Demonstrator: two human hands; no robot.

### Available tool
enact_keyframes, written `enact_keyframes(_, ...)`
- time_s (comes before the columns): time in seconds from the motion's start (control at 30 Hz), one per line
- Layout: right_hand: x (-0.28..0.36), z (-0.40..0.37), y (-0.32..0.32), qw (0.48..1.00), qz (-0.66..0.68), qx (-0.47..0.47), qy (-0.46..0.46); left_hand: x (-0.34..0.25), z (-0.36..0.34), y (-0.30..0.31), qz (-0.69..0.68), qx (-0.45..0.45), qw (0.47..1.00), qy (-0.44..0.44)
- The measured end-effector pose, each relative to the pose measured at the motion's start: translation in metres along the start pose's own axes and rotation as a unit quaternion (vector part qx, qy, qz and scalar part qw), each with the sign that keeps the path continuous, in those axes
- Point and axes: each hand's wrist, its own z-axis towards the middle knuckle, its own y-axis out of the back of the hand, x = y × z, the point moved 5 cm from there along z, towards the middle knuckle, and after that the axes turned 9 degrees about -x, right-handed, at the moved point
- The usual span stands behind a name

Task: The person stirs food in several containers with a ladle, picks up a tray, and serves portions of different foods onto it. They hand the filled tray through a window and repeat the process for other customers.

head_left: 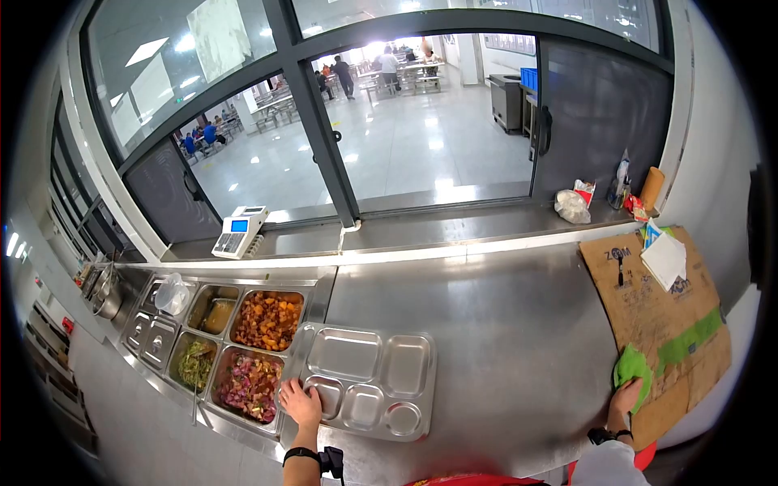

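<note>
Head view: the left hand [301,402] reaches forward, fingers spread flat and released on the near-left corner of the steel tray [350,354] on the bench [502,324], while the right hand [626,397], stretched right, has its fingers grasping a green cloth [630,367] on the cardboard [648,312].

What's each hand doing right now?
Left hand: open, flat on the compartment tray corner.
Right hand: on the green cloth; grip cannot be told.
</note>
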Motion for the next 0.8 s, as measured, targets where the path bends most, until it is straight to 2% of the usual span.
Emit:
enact_keyframes(0.13, 0.003, -0.001, 0.001, 0.998, -0.001, -0.06, 0.005, -0.005, 0.001, 0.005, 0.002, 0.005, 1.0, 0.001)
enact_keyframes(0.23, 0.006, 0.003, 0.006, 0.999, -0.005, 0.038, -0.023, -0.003, 0.002, 0.001, 0.001, 0.001, 1.0, -0.015)
enact_keyframes(0.33, -0.003, 0.0, -0.004, 0.999, -0.01, -0.044, 0.007, -0.007, 0.0, 0.005, -0.008, 0.001, 1.0, -0.009)
enact_keyframes(0.47, -0.013, -0.001, -0.016, 1.0, -0.02, -0.01, -0.011, -0.007, 0.002, 0.005, 0.0, -0.009, 1.0, -0.017)
enact_keyframes(0.63, -0.018, -0.001, -0.021, 0.999, -0.021, -0.033, 0.009, -0.009, 0.002, 0.006, -0.003, 0.005, 1.0, -0.001)
enact_keyframes(0.73, -0.021, -0.004, -0.024, 0.996, -0.016, -0.086, 0.034, -0.006, 0.002, 0.002, 0.003, 0.004, 1.0, -0.002)
enact_keyframes(0.8, -0.02, 0.0, -0.023, 0.998, -0.035, -0.053, 0.024, -0.003, 0.001, 0.0, 0.017, -0.004, 1.0, -0.01)
